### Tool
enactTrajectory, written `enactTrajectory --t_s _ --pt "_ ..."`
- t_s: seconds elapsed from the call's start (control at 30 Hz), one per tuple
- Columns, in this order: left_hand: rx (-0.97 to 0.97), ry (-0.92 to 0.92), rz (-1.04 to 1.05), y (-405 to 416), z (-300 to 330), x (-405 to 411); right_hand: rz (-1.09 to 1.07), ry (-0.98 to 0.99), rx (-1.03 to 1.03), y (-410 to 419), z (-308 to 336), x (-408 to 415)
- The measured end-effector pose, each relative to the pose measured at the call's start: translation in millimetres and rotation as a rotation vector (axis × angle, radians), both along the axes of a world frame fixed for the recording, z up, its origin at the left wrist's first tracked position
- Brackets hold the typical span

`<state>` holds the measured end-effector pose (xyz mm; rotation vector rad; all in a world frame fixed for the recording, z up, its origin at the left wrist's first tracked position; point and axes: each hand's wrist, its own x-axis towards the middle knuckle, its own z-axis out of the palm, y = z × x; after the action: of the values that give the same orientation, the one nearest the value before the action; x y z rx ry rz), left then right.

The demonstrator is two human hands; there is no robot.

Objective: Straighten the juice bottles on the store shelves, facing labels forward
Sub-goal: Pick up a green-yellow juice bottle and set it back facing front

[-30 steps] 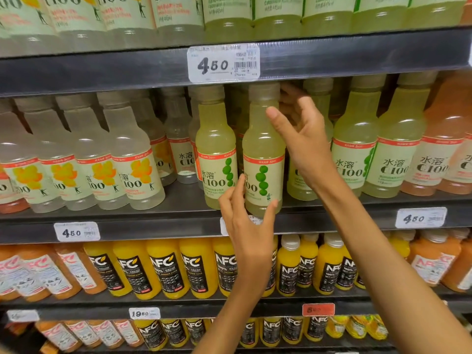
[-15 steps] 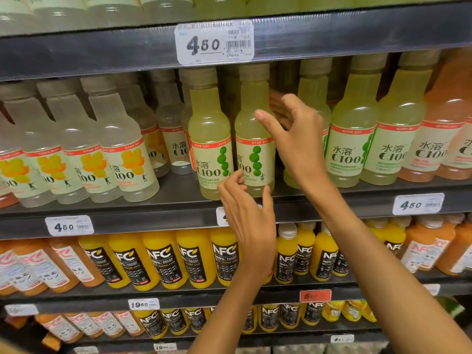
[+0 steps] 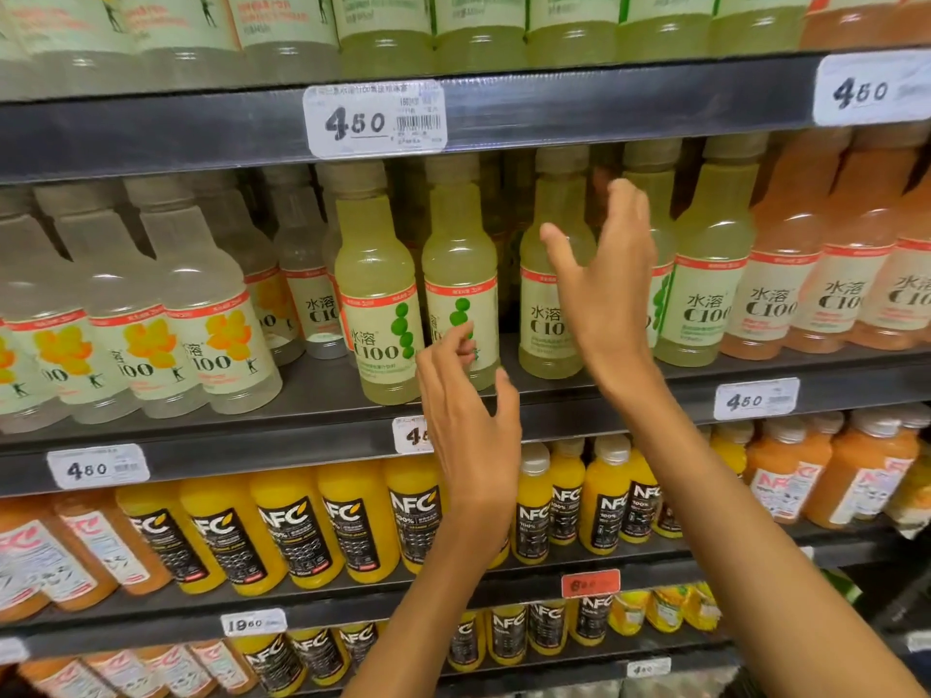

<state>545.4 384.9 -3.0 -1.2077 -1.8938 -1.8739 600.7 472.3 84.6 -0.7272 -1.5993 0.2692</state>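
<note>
Pale green C100 juice bottles stand on the middle shelf (image 3: 322, 425). One green bottle (image 3: 377, 294) shows its full label. The bottle to its right (image 3: 459, 264) is turned so only part of its label shows. My left hand (image 3: 466, 410) hovers in front of that bottle's base, fingers apart, with the fingertips close to or touching its label. My right hand (image 3: 602, 289) is raised with fingers spread in front of a third green bottle (image 3: 546, 304), set further back, and holds nothing.
Clear bottles with orange fruit labels (image 3: 211, 314) fill the shelf's left, peach-coloured C100 bottles (image 3: 786, 274) its right. Yellow NFC bottles (image 3: 287, 526) line the shelf below. Price tags reading 4.50 (image 3: 375, 120) hang on the shelf edges. More bottles stand on the top shelf.
My right hand let go of the turned bottle's neck and moved right, now spread in front of the bottle set further back. My left hand stays low by the turned bottle.
</note>
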Motion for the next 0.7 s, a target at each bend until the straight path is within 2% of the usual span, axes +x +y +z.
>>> enactTrajectory --t_s 0.07,0.17,0.33,0.57,0.7 --pt "-0.033 0.046 -0.052 1.9 1.0 3.9 0.005 -0.14 -0.044 3.5 -0.9 -6.0" --pt "-0.097 0.07 -0.128 3.6 1.0 5.7 -0.023 -0.196 -0.056 5.1 -1.6 -10.5" --pt "-0.158 0.018 -0.248 3.4 0.3 5.6 0.037 -0.092 -0.059 -0.4 7.1 -2.2" --pt "-0.23 -0.026 -0.383 -2.7 1.5 8.9 0.347 -0.044 -0.039 -27.3 3.5 19.4" --pt "-0.201 -0.074 -0.44 -12.4 0.4 13.3 0.515 0.102 -0.118 -48.2 7.5 36.3"
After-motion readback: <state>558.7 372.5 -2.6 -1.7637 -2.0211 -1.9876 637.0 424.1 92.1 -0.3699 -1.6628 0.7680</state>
